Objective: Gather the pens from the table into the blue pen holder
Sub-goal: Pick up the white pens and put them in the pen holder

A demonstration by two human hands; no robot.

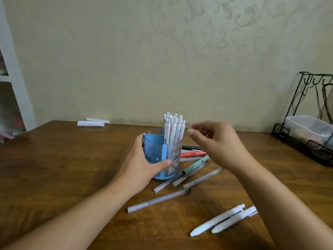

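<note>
The left hand (142,160) wraps its fingers round the blue pen holder (162,156) mid-tabletop (54,168), while the right hand (219,141) hovers at its three o'clock, fingers loosely spread, loose pens (182,179) at five o'clock.

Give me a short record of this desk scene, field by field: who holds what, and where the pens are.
left hand: holds the blue pen holder, thumb across its front
right hand: hovers beside the holder, fingers loosely curled, holding nothing
in holder: a bunch of white pens, upright
on table: frosted pens, a mint pen, a red pen, two white pens
far right: wire rack
</note>
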